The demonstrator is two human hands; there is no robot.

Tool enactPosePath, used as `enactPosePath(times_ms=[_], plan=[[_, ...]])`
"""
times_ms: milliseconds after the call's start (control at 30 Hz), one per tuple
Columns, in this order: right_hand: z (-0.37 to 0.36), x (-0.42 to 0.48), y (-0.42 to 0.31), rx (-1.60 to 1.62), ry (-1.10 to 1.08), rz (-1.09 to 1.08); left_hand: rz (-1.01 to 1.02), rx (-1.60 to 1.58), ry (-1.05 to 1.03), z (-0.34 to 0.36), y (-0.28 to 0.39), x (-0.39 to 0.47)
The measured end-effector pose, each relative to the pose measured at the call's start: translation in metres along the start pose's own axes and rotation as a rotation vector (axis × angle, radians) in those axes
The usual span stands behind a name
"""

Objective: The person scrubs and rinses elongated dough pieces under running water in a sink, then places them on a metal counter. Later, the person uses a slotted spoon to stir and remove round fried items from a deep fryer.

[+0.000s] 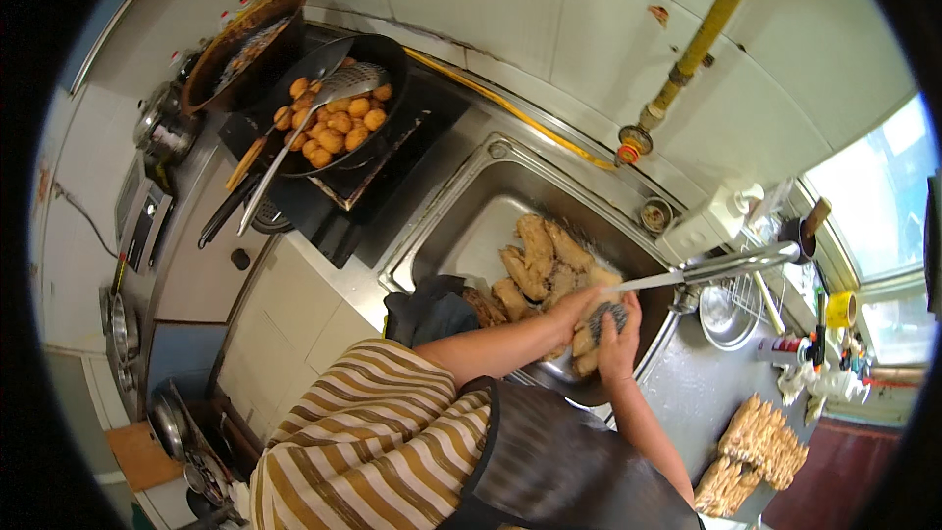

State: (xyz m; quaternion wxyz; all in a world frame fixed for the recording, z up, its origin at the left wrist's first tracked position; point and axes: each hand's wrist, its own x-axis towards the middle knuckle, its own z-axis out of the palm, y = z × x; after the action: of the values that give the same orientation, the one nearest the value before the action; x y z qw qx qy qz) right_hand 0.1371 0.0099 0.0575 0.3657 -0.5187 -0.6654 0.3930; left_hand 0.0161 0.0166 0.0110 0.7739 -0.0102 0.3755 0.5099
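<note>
My left hand (pixel 577 309) grips a pale piece of meat (pixel 602 281) under the running water of the faucet (pixel 736 263), over the stainless steel sink (pixel 471 235). With my right hand (pixel 620 342) I hold a grey metal scouring pad (pixel 608 318) against the same piece. More tan pieces of meat, perhaps pig's trotters, (pixel 541 258) lie in the basin to the left of my hands. A dark cloth (pixel 430 309) hangs over the sink's near left edge. Which arm is which is read from the arms' sides; the fingertips are partly hidden.
Left of the sink, a black wok (pixel 401 66) on the stove holds fried balls and a skimmer (pixel 353 81). A rusty pan (pixel 199 81) stands behind it. On the right counter are a metal bowl (pixel 725 320), a torch canister (pixel 784 350) and stacked chicken feet (pixel 762 442).
</note>
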Motion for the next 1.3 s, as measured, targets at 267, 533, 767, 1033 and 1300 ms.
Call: enactPosePath(times_ms=[267, 533, 767, 1033, 1300], plan=[[-0.016, 0.042, 0.024, 0.146, 0.020, 0.356, -0.206, -0.099, 0.025, 0.021, -0.005, -0.014], [-0.011, -0.034, 0.000, -0.049, -0.167, -0.089, -0.136, -0.124, -0.134, 0.001, -0.001, -0.001], [-0.009, 0.055, 0.013, 0.166, 0.161, 0.508, -0.238, -0.085, -0.081, -0.011, -0.024, 0.005], [-0.008, -0.024, -0.012, -0.037, -0.186, -0.127, -0.178, -0.070, -0.096, 0.000, 0.019, -0.002], [0.007, 0.033, 0.012, 0.003, 0.146, 0.205, -0.224, -0.078, -0.014, 0.007, 0.000, -0.018]])
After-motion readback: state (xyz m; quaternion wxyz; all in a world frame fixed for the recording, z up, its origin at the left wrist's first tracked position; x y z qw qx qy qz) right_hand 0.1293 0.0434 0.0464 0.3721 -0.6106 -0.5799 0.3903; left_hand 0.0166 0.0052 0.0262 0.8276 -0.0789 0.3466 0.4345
